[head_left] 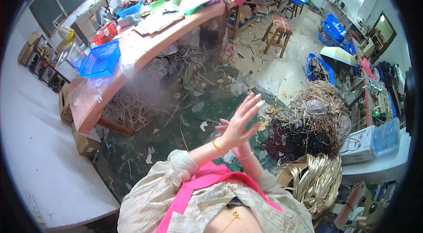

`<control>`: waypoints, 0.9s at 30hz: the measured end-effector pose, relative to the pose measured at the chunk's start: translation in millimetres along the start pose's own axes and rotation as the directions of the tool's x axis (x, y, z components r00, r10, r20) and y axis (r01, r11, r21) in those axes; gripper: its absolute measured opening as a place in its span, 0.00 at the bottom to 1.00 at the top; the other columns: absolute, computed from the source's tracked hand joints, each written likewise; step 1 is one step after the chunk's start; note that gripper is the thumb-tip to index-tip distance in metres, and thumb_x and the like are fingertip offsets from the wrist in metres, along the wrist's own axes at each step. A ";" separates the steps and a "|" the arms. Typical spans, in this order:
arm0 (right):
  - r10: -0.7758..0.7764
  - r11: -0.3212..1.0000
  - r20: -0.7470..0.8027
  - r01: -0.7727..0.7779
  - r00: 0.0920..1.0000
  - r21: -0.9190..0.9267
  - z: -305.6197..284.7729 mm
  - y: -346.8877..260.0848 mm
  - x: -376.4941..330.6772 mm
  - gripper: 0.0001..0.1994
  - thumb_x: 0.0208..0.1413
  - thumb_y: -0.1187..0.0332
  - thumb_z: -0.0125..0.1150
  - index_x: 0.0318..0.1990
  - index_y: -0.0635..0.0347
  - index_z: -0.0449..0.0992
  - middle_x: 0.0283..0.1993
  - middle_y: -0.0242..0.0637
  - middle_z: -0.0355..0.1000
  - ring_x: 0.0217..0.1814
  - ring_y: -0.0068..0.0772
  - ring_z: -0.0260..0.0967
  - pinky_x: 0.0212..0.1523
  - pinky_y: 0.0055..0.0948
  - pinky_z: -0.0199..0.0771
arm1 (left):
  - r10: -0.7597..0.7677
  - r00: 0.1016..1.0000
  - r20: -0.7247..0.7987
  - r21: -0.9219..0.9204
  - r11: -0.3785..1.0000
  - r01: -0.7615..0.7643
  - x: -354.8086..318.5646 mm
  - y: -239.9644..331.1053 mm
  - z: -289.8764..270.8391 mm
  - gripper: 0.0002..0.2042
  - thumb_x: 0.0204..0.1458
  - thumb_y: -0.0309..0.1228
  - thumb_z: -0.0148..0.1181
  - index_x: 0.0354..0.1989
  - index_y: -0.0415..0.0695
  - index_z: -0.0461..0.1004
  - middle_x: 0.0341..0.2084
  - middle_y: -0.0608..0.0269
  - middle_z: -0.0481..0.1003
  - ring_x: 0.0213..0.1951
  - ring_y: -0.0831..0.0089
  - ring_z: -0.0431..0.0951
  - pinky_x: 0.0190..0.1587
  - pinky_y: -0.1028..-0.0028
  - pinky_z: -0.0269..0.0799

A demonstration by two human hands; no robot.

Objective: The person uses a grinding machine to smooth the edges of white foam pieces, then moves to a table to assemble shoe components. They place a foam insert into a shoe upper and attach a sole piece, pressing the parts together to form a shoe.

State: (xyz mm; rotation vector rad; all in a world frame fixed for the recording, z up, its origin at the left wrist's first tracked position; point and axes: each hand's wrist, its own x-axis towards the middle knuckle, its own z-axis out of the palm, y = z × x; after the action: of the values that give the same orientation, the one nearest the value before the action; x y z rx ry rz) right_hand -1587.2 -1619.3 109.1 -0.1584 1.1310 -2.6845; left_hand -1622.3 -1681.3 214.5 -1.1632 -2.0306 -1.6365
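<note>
Nearest material to the hands: dark strands, a tangled heap on the floor between 3 and 4 o'clock from the left hand. No single long axis can be read; strands run every way. Heap lies apart from the hands, no contact visible.

Left hand: raised, pointing to 1 o'clock, fingers spread apart, nothing held; pale band on one finger, yellow bangle at the wrist. It is the nearer of the two to the heap, though the heap lies off to its side rather than ahead of its fingertips.

Right hand: crosses behind the left, fingertips showing at 9 o'clock of the left palm. Most of it is hidden; cannot tell whether its fingers hold anything, nor whether the hands touch.

Around the heap: tan strands adjoin it toward 1 o'clock; gold strips, looped in a bundle, lie at 6 o'clock of it; white box just beyond at 3 o'clock.

Farther out from the hands: stool between 12 and 1 o'clock; curved bench toward 10 and 11, blue basket near its end.
</note>
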 end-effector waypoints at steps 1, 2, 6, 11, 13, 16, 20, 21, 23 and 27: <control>0.157 0.953 0.196 -0.200 0.968 0.226 1.0 -8.1 27.2 0.31 0.55 0.47 0.31 0.59 0.62 0.48 0.52 0.50 0.60 0.45 0.45 0.65 0.45 0.39 0.66 | -0.039 0.999 -0.003 0.013 0.999 0.039 17.1 -21.1 -5.0 0.26 0.42 0.23 0.50 0.54 0.41 0.57 0.57 0.52 0.52 0.61 0.54 0.44 0.58 0.62 0.42; 0.176 0.934 0.230 -0.236 0.957 0.268 -4.1 -26.0 48.4 0.32 0.55 0.46 0.30 0.59 0.62 0.48 0.51 0.52 0.60 0.45 0.46 0.65 0.45 0.40 0.66 | -0.019 0.999 -0.030 -0.057 0.998 0.017 40.7 -39.0 -1.9 0.26 0.41 0.23 0.50 0.54 0.41 0.58 0.56 0.52 0.53 0.61 0.54 0.44 0.59 0.62 0.41; 0.183 0.965 0.103 -0.199 0.978 0.170 -49.5 -52.5 159.5 0.30 0.55 0.47 0.31 0.58 0.62 0.49 0.50 0.52 0.61 0.43 0.50 0.66 0.41 0.41 0.68 | -0.079 0.985 -0.151 -0.104 0.993 0.064 117.3 -143.5 -4.1 0.24 0.42 0.24 0.50 0.53 0.44 0.60 0.55 0.53 0.54 0.60 0.51 0.46 0.58 0.59 0.44; 0.128 0.957 0.307 -0.199 0.943 0.213 -177.6 -147.2 314.6 0.30 0.55 0.50 0.38 0.60 0.58 0.46 0.54 0.50 0.57 0.46 0.49 0.65 0.45 0.40 0.67 | 0.089 0.992 0.093 0.101 0.990 -0.098 260.9 -252.8 50.6 0.26 0.42 0.33 0.53 0.54 0.47 0.60 0.58 0.53 0.50 0.61 0.52 0.43 0.58 0.54 0.42; 0.156 0.925 0.148 -0.197 0.977 0.326 -229.9 -219.6 351.4 0.33 0.54 0.43 0.31 0.60 0.56 0.46 0.55 0.49 0.55 0.47 0.48 0.65 0.47 0.38 0.66 | 0.054 0.959 0.277 0.023 0.998 -0.063 317.8 -289.5 99.9 0.26 0.44 0.36 0.52 0.55 0.48 0.58 0.58 0.53 0.49 0.61 0.52 0.41 0.58 0.53 0.40; 0.047 0.938 -0.025 -0.035 0.999 0.344 -319.0 -304.0 379.5 0.34 0.53 0.41 0.29 0.60 0.56 0.47 0.54 0.50 0.57 0.47 0.52 0.63 0.48 0.42 0.63 | 0.202 0.903 0.380 -0.226 0.967 -0.121 409.9 -338.8 178.2 0.26 0.47 0.40 0.49 0.56 0.47 0.56 0.58 0.52 0.48 0.61 0.52 0.40 0.59 0.54 0.37; -0.184 0.867 -0.302 0.299 0.935 0.398 -402.2 -372.9 398.8 0.34 0.52 0.40 0.31 0.59 0.56 0.49 0.52 0.48 0.59 0.44 0.48 0.65 0.45 0.41 0.65 | 0.376 0.780 0.501 -0.464 0.877 -0.125 499.3 -400.4 281.2 0.26 0.49 0.41 0.46 0.57 0.47 0.55 0.58 0.51 0.48 0.61 0.51 0.39 0.59 0.55 0.35; -0.262 0.857 -0.366 0.390 0.893 0.337 -431.3 -391.8 399.6 0.33 0.52 0.41 0.30 0.59 0.56 0.49 0.52 0.47 0.60 0.43 0.44 0.67 0.43 0.37 0.68 | 0.449 0.723 0.525 -0.533 0.836 -0.132 521.9 -413.7 314.2 0.26 0.49 0.40 0.46 0.57 0.47 0.54 0.58 0.50 0.47 0.61 0.51 0.39 0.59 0.55 0.34; -0.396 0.842 -0.554 0.530 0.732 0.099 -486.9 -433.5 413.2 0.32 0.53 0.42 0.33 0.58 0.57 0.50 0.50 0.47 0.61 0.41 0.42 0.67 0.42 0.36 0.68 | 0.513 0.727 0.456 -0.651 0.750 -0.121 570.0 -449.4 388.2 0.25 0.49 0.38 0.46 0.57 0.48 0.54 0.59 0.51 0.46 0.62 0.52 0.37 0.60 0.55 0.33; -0.491 0.818 -0.646 0.564 0.585 -0.111 -561.4 -555.2 487.0 0.31 0.53 0.47 0.38 0.58 0.58 0.50 0.48 0.47 0.62 0.39 0.41 0.68 0.39 0.35 0.69 | 0.513 0.800 0.312 -0.697 0.695 -0.175 715.3 -522.2 506.0 0.26 0.48 0.35 0.48 0.57 0.48 0.54 0.59 0.52 0.45 0.62 0.52 0.37 0.60 0.57 0.35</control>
State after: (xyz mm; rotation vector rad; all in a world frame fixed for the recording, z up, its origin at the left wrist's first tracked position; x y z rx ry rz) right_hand -2253.4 -974.0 121.6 0.6296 1.2475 -3.4861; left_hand -2326.9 -945.2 168.4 -2.2596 -1.2846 -2.0233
